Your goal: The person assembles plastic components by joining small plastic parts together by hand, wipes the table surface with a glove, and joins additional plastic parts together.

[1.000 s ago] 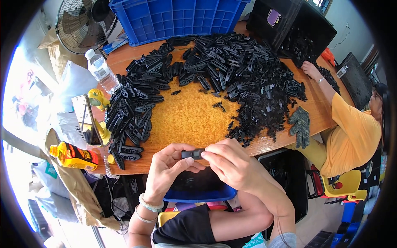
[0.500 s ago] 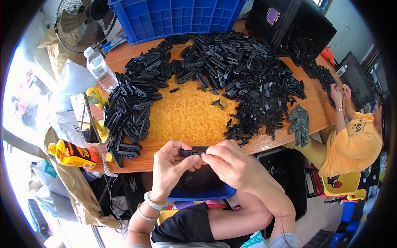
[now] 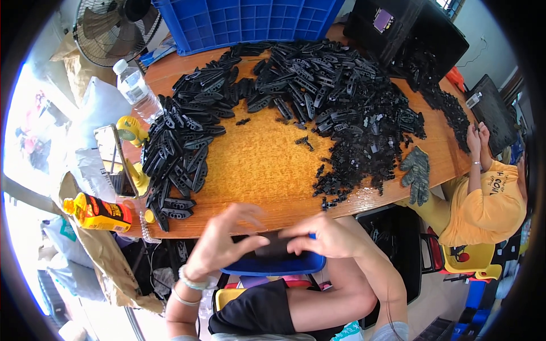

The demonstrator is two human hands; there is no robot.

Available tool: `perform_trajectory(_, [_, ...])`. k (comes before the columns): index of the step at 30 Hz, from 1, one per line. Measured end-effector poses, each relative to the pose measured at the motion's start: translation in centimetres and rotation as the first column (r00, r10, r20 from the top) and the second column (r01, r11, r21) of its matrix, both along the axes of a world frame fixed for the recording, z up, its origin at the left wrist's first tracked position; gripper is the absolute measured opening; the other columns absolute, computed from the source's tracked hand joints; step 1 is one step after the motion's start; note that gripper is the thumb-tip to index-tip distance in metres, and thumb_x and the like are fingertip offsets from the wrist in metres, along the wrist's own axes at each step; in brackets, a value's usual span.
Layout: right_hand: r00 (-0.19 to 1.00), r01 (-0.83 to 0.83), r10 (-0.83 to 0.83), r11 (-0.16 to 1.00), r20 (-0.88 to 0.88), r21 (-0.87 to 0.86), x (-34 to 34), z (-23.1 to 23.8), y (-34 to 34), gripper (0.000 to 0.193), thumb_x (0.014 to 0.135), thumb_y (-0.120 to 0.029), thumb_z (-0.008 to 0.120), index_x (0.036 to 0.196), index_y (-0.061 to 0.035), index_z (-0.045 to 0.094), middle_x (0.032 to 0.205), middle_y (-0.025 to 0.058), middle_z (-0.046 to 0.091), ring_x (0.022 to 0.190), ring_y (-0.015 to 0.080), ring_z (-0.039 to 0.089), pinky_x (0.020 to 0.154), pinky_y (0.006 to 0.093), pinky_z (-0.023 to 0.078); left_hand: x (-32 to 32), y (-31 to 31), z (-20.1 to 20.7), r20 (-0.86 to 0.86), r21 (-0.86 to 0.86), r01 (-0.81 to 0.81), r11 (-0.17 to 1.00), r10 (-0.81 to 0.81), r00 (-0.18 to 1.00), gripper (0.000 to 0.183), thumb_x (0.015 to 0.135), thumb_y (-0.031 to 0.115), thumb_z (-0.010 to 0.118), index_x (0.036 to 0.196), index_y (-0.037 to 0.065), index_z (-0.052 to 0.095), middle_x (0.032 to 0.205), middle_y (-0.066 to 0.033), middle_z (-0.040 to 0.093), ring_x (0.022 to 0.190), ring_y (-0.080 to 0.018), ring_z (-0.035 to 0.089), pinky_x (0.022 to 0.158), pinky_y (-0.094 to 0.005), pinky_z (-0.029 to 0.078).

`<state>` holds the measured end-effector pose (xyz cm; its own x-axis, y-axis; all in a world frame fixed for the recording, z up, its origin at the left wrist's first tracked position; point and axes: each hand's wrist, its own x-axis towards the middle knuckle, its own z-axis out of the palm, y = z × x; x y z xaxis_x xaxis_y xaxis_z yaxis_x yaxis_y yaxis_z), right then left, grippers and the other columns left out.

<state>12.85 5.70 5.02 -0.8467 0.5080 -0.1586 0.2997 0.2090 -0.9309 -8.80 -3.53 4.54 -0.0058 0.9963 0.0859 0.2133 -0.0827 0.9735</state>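
Note:
My left hand (image 3: 227, 238) is over the near table edge with thumb and fingers spread, holding nothing. To its right, my right hand (image 3: 323, 237) has thumb and index finger apart and appears to hold nothing. Below and between both hands is a blue bin (image 3: 307, 265) in front of my lap; its inside looks dark, and I cannot make out single pieces there. Beyond my hands, long black slotted plastic parts (image 3: 196, 128) lie heaped at the left and back. A heap of small black plastic pieces (image 3: 364, 150) lies at the right, with a few loose ones on the tabletop.
A water bottle (image 3: 136, 91), a phone on a yellow stand (image 3: 116, 162) and a yellow-orange bottle (image 3: 99, 213) line the left side. Behind the heaps stands a blue crate (image 3: 247, 25). A dark glove (image 3: 416, 176) lies right, near a person in a yellow shirt (image 3: 492, 199).
The long black part that both hands held is no longer in them. My hands have come apart, the left one moving left with its fingers opening.

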Motion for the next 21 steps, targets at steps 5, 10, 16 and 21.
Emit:
perform_trajectory(5, [0.960, -0.107, 0.101, 0.994, 0.262, 0.009, -1.5, -1.4, 0.3, 0.021, 0.083, -0.016, 0.068, 0.099, -0.0014, 0.068, 0.079, 0.0113, 0.070, 0.064, 0.0160, 0.064, 0.062, 0.0287, 0.050, -5.5, 2.8, -2.7, -0.813, 0.399, -0.386, 0.832, 0.516, 0.271, 0.038, 0.064, 0.011, 0.075, 0.095, 0.000, 0.056, 0.094, -0.0120, 0.050, 0.089, -0.0291, 0.048, 0.081, -0.0383, 0.039])
perform_trajectory(10, [0.817, 0.334, -0.565, 0.302, -0.115, 0.893, -3.2, -4.1, 8.9, 0.009, 0.080, -0.008, 0.061, 0.087, -0.0023, 0.065, 0.080, 0.0109, 0.060, 0.077, 0.0270, 0.057, 0.070, 0.0387, 0.047, -4.5, 4.3, -3.4, -0.800, 0.450, -0.349, 0.822, 0.545, 0.250, 0.028, 0.066, 0.001, 0.067, 0.090, 0.001, 0.053, 0.095, -0.0128, 0.050, 0.090, -0.0304, 0.048, 0.081, -0.0392, 0.039])
perform_trajectory(16, [0.811, 0.091, -0.583, 0.220, 0.056, 0.971, -3.2, -6.1, 11.4, 0.008, 0.076, -0.006, 0.062, 0.081, -0.0004, 0.064, 0.084, 0.0111, 0.061, 0.085, 0.0258, 0.053, 0.077, 0.0383, 0.039, -0.7, 3.4, -2.6, -0.033, 0.040, -0.466, 0.884, 0.468, 0.883, 0.021, 0.079, -0.005, 0.062, 0.099, -0.004, 0.057, 0.084, -0.0094, 0.062, 0.075, -0.0164, 0.062, 0.067, -0.0257, 0.050])
perform_trajectory(21, [0.888, 0.306, -0.419, 0.235, -0.188, 0.923, -2.7, -5.7, 8.7, 0.010, 0.075, -0.003, 0.064, 0.085, -0.0020, 0.060, 0.085, 0.0097, 0.061, 0.081, 0.0264, 0.056, 0.074, 0.0383, 0.041, 0.2, 3.4, -2.0, 0.371, -0.190, -0.296, 0.936, 0.348, 0.861, 0.023, 0.081, -0.007, 0.062, 0.104, -0.003, 0.059, 0.086, -0.0042, 0.061, 0.076, -0.0079, 0.058, 0.070, -0.0212, 0.049])
